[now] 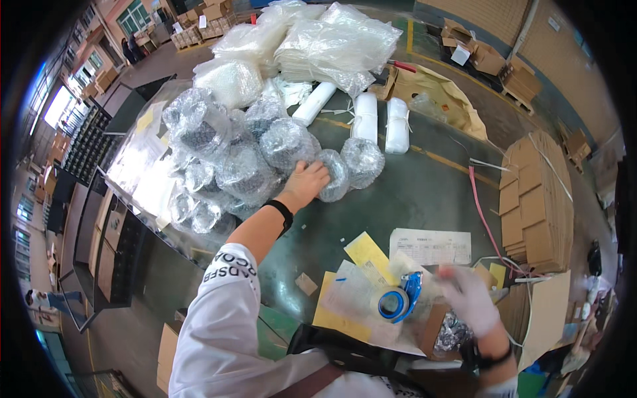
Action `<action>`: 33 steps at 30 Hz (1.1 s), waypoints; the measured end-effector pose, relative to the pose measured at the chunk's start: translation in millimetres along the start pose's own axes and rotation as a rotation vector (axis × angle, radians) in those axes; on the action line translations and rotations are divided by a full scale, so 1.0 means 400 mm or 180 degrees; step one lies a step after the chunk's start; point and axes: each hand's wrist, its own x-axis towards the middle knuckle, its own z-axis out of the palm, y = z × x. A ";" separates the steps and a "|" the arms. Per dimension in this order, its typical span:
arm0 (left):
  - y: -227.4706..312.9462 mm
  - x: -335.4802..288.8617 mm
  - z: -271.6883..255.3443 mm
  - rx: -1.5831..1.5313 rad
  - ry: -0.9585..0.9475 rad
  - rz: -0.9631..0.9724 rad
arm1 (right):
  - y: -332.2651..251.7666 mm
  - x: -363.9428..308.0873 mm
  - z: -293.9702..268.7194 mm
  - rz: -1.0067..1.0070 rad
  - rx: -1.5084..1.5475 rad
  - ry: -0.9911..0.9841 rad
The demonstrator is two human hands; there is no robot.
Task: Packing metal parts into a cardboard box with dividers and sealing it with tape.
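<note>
My bare left hand [306,184] reaches over the table and rests against a bubble-wrapped bundle [334,176], its fingers apart. Just behind the fingertips lies another bubble-wrapped bundle [289,144], one of a heap that spreads leftward. A further wrapped bundle [362,163] sits to the right of the one I touch. In a white glove, my right hand [468,300] is smeared by motion near the table's front right, so its fingers cannot be read. Close to it are a blue tape dispenser [403,300] lying on papers and a small carton [434,330] with shiny, clear-wrapped pieces.
Stacks of bubble-wrap sheets [332,50] cover the table's far end. White rolls [397,126] lie before them. Flattened cardboard [541,199] stands at the right, beside a pink strap [483,212]. A printed sheet [431,245] and yellow papers [369,255] lie nearer me.
</note>
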 end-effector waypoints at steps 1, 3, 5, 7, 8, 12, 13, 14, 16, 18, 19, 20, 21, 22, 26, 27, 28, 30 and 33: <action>-0.017 -0.019 -0.001 -0.0105 -0.0044 0.0252 | -0.026 0.128 0.034 -0.0185 0.0008 -0.0083; -0.024 -0.012 0.024 -0.0182 0.0230 0.0454 | -0.069 0.365 0.097 -0.1006 -0.0392 0.0107; 0.003 -0.003 0.015 -0.0140 0.0221 0.0844 | -0.105 0.566 0.169 -0.0661 -0.0708 0.0419; 0.028 -0.015 -0.009 -0.0189 0.0202 0.0898 | -0.088 0.747 0.261 -0.0270 -0.1392 0.0662; 0.036 -0.030 -0.046 -0.0210 0.0132 0.0914 | -0.110 0.797 0.290 0.0002 -0.1638 0.0487; 0.030 -0.037 -0.056 -0.0569 0.0287 0.1019 | -0.095 0.899 0.375 0.0630 -0.1935 0.0495; 0.029 -0.033 -0.063 -0.0533 0.0115 0.1218 | -0.096 0.908 0.381 0.1088 -0.1741 0.0497; 0.040 -0.006 -0.086 -0.0498 -0.0011 0.1490 | -0.026 0.932 0.382 0.1067 -0.1534 0.0785; 0.101 -0.030 -0.118 -0.0777 0.0044 0.1618 | -0.031 0.904 0.364 0.0876 -0.1470 0.1006; 0.182 -0.065 -0.133 -0.1088 0.0150 0.1883 | 0.034 0.858 0.302 0.0825 -0.0899 0.1397; 0.210 -0.101 -0.119 -0.1257 0.0075 0.1914 | 0.010 0.798 0.254 0.1000 -0.0268 0.1150; 0.241 -0.123 -0.115 -0.1414 0.0040 0.2001 | 0.059 0.750 0.220 0.0738 0.0425 0.1193; 0.274 -0.131 -0.118 -0.1444 0.0074 0.2152 | 0.154 0.688 0.184 0.0645 0.1668 0.1159; 0.294 -0.160 -0.116 -0.1456 0.0055 0.2007 | 0.153 0.597 0.157 0.0636 0.2407 0.1107; 0.373 -0.190 -0.129 -0.1616 -0.0185 0.1542 | 0.134 0.054 0.000 0.1048 0.3038 0.2234; 0.385 -0.186 -0.125 -0.1568 -0.0173 0.1306 | 0.132 -0.095 -0.024 0.1219 0.3100 0.2648; 0.393 -0.182 -0.119 -0.1677 -0.0168 0.1257 | 0.151 -0.254 -0.029 0.1136 0.3059 0.3172; 0.406 -0.146 -0.133 -0.1758 0.0107 0.1216 | 0.195 -0.589 -0.020 0.1252 0.2718 0.4250; 0.403 -0.105 -0.172 -0.1839 -0.0187 0.0780 | 0.192 -0.988 0.063 0.1880 0.2467 0.5452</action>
